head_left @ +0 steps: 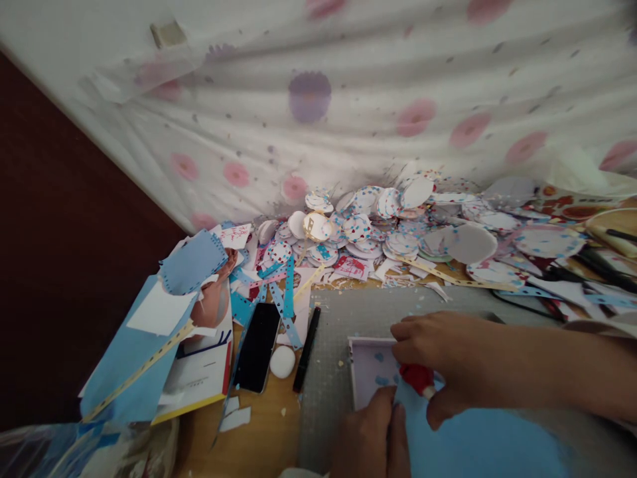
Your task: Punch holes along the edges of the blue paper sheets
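Note:
My right hand (pixel 438 352) is wrapped around a small red craft punch (pixel 417 378) at the edge of a sheet of light blue paper (pixel 478 445). The punch is partly covered by my fingers. My left hand (pixel 368 435) pinches the left edge of this sheet between thumb and fingers, close to the punch. Beneath both hands is a shallow white box (pixel 354 372), its right part hidden by the sheet and my hands. A few small blue paper cutouts (pixel 382 380) lie inside it.
A grey cutting mat (pixel 328 332) lies under the box. Left of it are a black pen (pixel 307 348), a phone (pixel 257 345) and a round white case (pixel 283 362). Blue sheets (pixel 134 358) and punched strips lie further left. Many paper discs (pixel 358 229) are heaped along the curtained wall.

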### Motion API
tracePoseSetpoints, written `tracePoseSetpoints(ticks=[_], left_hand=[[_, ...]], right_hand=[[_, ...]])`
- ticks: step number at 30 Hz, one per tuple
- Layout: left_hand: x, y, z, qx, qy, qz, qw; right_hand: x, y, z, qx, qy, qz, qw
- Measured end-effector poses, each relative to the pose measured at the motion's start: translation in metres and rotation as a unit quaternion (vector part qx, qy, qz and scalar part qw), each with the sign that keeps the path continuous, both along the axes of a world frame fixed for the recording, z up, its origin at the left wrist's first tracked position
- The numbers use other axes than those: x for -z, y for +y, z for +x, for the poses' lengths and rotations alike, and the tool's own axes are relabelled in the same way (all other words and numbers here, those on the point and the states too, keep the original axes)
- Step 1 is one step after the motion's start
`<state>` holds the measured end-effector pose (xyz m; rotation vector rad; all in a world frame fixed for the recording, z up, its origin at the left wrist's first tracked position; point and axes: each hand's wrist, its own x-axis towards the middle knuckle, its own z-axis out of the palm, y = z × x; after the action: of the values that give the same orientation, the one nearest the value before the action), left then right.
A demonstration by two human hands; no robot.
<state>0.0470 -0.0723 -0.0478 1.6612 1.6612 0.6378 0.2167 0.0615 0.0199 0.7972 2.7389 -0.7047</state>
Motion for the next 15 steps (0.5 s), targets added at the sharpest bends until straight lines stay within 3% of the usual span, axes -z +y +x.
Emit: tracePoseSetpoints(ticks=[5,9,15], left_hand=[[0.004,0.001,-0.001,0.009,-0.041,-0.013,0.999],[0.003,0.002,-0.006,0.015,-0.082,-0.017,0.996],[0.005,-0.002,-0.006,-0.026,-0.039,-0.03,0.998]], right_hand=[[-0.01,-0.004,-0.005,0.042,-0.001,-0.126,0.991],[-0.011,-0.004,-0.002,0.086,0.061,-0.256,0.961],[-0.001,-0.004,0.007,0.093,0.13,-0.277,0.947]])
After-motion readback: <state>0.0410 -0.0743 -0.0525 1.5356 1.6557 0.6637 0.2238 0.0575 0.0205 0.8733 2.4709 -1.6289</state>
